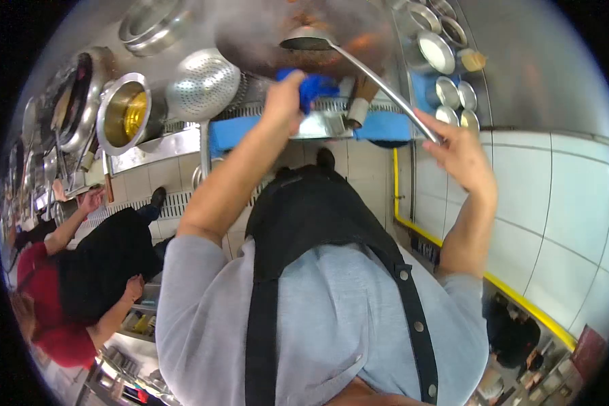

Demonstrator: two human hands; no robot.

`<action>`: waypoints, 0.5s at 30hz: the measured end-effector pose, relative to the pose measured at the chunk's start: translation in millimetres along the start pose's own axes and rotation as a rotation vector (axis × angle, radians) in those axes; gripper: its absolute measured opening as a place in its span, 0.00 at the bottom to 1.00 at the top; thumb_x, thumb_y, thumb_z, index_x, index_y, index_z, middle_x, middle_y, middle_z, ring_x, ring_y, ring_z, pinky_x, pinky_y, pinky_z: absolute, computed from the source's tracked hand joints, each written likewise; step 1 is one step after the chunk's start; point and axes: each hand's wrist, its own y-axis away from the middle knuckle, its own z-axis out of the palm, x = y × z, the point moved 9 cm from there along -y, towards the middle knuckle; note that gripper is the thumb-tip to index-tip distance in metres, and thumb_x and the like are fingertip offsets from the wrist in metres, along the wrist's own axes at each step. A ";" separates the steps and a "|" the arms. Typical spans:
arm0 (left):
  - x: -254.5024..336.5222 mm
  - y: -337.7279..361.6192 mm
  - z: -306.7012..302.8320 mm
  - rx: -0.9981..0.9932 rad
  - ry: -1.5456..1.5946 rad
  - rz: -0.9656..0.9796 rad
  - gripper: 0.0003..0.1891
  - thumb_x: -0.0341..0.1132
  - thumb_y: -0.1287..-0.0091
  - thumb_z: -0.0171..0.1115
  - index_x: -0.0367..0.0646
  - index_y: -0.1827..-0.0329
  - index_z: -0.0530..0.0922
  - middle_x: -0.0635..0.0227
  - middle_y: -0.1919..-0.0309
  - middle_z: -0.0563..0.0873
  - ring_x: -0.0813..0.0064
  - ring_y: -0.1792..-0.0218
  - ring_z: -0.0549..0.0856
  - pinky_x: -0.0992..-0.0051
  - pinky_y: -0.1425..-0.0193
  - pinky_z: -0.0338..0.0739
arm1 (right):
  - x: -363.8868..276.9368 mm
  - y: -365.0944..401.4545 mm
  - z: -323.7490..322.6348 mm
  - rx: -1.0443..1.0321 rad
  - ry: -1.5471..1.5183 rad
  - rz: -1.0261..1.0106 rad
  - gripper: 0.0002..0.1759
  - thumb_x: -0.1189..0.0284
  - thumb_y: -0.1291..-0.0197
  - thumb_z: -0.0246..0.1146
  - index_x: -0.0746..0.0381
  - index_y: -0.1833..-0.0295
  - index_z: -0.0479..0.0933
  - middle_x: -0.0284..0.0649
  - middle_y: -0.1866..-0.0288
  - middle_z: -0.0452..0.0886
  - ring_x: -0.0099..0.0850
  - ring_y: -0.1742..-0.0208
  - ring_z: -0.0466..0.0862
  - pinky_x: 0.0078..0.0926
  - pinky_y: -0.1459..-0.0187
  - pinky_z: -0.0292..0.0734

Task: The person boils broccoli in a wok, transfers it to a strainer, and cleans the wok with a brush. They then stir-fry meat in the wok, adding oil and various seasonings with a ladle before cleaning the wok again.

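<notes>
My left hand [285, 101] is closed on a blue cloth [309, 88] at the near edge of a large wok [250, 40]; the wok's handle is hidden under the cloth. My right hand [459, 150] grips the end of a long metal ladle handle [386, 88]. The ladle bowl [306, 38] is over the wok, where steam blurs reddish food [304, 9]. Left of the wok lies a perforated strainer [204, 84] with its handle pointing toward me.
A metal pot with yellow liquid [134, 116] stands left of the strainer. Several small seasoning containers [436, 53] and a squat bottle [474, 61] are at the right. A co-worker in red [54, 298] stands at the left. A yellow pipe [521, 293] runs along the tiled wall.
</notes>
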 end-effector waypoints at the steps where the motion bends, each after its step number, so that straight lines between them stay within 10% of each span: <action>1: 12.6 -4.0 11.7 -0.017 -0.003 0.042 0.13 0.37 0.28 0.65 0.33 0.55 0.80 0.59 0.68 0.85 0.65 0.71 0.86 0.66 0.73 0.80 | -13.9 -6.3 -1.9 -0.007 0.186 -0.076 0.35 0.79 0.35 0.68 0.44 0.23 0.77 0.43 0.56 0.90 0.31 0.68 0.79 0.35 0.57 0.79; 9: -83.3 -41.4 -45.7 0.046 -0.143 0.025 0.17 0.34 0.32 0.69 0.26 0.50 0.82 0.53 0.57 0.89 0.64 0.59 0.88 0.63 0.58 0.83 | -10.2 -92.8 58.4 0.244 0.177 -0.078 0.32 0.74 0.34 0.69 0.44 0.24 0.77 0.44 0.68 0.84 0.30 0.67 0.80 0.32 0.59 0.78; 15: -11.2 -57.0 -10.3 -0.019 -0.067 0.019 0.13 0.33 0.30 0.67 0.27 0.54 0.83 0.55 0.62 0.89 0.64 0.62 0.89 0.63 0.58 0.84 | 47.7 -56.7 98.5 0.404 -0.348 -0.142 0.33 0.71 0.33 0.70 0.52 0.23 0.75 0.37 0.59 0.88 0.23 0.64 0.81 0.26 0.56 0.80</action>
